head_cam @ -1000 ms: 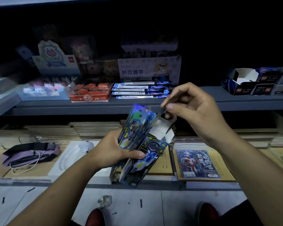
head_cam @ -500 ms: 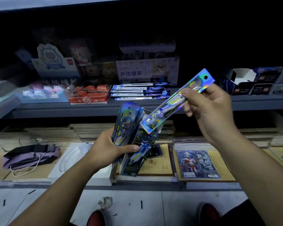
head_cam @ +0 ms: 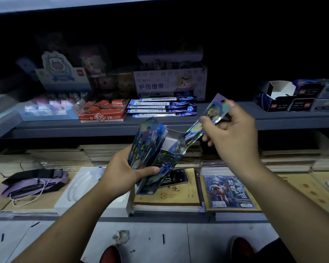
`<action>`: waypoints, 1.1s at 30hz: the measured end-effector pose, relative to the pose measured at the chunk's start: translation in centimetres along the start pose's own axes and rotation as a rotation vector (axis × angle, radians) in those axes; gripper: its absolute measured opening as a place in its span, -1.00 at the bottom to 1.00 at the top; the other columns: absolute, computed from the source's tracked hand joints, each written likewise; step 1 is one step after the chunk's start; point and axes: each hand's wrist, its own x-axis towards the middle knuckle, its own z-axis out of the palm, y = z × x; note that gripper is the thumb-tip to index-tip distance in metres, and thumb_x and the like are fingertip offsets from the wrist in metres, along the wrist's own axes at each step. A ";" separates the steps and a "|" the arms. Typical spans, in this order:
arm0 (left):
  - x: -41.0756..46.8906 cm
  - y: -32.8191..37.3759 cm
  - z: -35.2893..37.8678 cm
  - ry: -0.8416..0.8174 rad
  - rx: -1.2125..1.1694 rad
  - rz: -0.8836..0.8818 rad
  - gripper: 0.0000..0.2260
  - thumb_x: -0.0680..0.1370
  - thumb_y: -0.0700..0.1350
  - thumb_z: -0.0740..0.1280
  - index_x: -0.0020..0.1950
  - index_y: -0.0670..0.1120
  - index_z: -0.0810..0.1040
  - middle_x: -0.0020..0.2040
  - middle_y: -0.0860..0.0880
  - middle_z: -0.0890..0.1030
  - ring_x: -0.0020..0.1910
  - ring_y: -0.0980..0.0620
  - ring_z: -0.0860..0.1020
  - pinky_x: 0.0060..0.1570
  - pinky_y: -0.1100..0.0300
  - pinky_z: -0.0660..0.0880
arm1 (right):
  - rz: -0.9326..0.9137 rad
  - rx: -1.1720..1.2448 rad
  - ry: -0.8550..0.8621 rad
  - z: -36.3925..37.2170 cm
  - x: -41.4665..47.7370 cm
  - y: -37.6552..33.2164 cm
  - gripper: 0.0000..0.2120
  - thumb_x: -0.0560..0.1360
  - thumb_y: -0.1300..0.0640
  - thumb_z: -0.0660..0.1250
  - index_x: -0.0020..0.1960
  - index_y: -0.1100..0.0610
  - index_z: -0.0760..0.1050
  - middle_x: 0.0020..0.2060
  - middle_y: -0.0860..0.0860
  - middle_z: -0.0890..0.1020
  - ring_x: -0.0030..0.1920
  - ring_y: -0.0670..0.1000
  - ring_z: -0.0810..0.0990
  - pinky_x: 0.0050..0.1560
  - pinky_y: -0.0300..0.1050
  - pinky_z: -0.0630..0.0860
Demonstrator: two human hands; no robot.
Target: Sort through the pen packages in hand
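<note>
Single head-worn wide-angle view, looking forward and down, close over both hands, facing a grey shelf (head_cam: 110, 128) of stationery, floor and shoe tips along the bottom edge

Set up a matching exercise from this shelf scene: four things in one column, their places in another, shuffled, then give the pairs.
Things:
1. holographic packet
2. open display box
3. red 2B box
4. purple pouch

Places:
A. upper shelf, left of the blue packets
B. pinched in the right hand
C. lower shelf, far left
D. gripped in the left hand

Pairs: 1-B, 2-D, 3-A, 4-C
</note>
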 end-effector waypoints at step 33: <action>-0.2 0.1 0.0 -0.285 0.036 -0.061 -0.65 0.37 -0.17 0.62 0.11 -0.02 0.63 -0.02 0.10 0.75 -0.03 0.14 0.71 -0.09 0.34 0.56 | -0.197 -0.234 -0.512 0.7 -0.8 0.4 -0.84 0.51 0.23 0.47 -0.05 -0.02 0.63 -0.03 -0.11 0.51 -0.28 0.00 0.47 -0.19 -0.12 0.48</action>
